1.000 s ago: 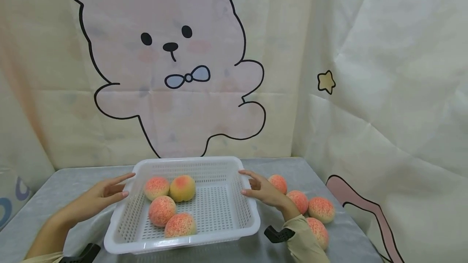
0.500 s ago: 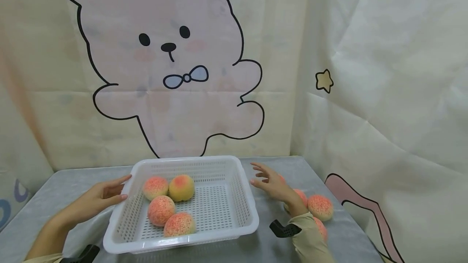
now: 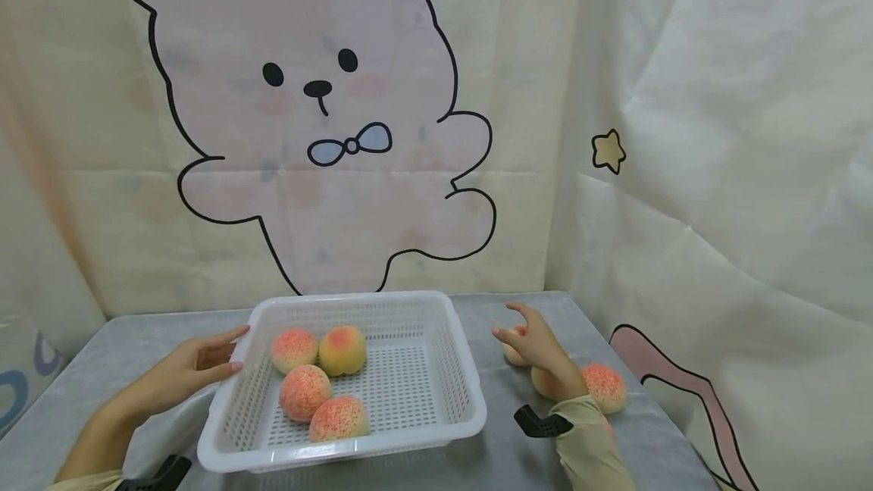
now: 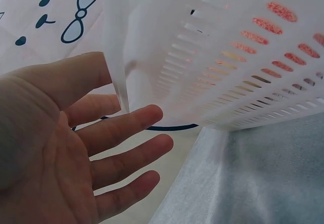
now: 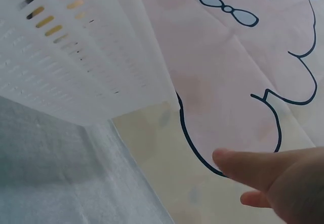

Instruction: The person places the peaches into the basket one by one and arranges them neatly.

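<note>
A white perforated plastic basket [image 3: 409, 442] stands on the table with several peaches inside, among them a yellow-orange peach [image 3: 342, 350] and a speckled pink peach [image 3: 305, 393]. My left hand [image 3: 183, 374] is at the basket's left rim, its fingertips right at the edge. In the left wrist view its fingers [image 4: 126, 128] spread loosely under the rim. To the right of the basket, my right hand [image 3: 542, 343] hovers over loose peaches with fingers apart, holding nothing. It partly hides a peach [image 3: 513, 354] behind it; another peach [image 3: 605, 388] shows beside the wrist.
A grey cloth covers the table [image 3: 491, 461]. Behind it hangs a curtain [image 3: 518, 233] printed with a pink bear, and a second pale curtain [image 3: 750, 173] closes off the right side. Dark wrist cameras sit at both sleeves.
My right hand has left the basket's right rim and moved right, over the loose peaches. The left hand stays at the left rim, and the basket with its peaches has not moved.
</note>
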Demonstrator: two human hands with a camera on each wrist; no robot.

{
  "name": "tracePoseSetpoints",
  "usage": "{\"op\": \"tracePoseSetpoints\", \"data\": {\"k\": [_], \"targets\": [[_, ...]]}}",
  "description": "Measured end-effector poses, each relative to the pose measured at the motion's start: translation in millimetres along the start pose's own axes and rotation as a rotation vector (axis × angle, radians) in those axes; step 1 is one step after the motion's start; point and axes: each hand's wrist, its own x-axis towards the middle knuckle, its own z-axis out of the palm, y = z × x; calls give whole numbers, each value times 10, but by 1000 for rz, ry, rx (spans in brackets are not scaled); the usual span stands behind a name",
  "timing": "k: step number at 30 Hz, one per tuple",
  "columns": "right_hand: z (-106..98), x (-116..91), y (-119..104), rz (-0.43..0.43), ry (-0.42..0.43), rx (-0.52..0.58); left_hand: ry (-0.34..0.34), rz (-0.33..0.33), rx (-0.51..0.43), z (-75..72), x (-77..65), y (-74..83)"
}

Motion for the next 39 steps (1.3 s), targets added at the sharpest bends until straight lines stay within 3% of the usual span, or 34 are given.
{"op": "tracePoseSetpoints", "data": {"k": [7,15,24,39], "targets": [[-11,-5,7,-14,-12,-20,12,-27,7,18,-7,13],[-31,9,61,-101,-42,-27,28,-27,6,28,-10,6],[-72,-80,154,-25,-132,-174,35,-51,-16,48,-8,-14],[-55,-83,173,-65,-75,-230,36,-38,-6,54,-16,-31]]}}
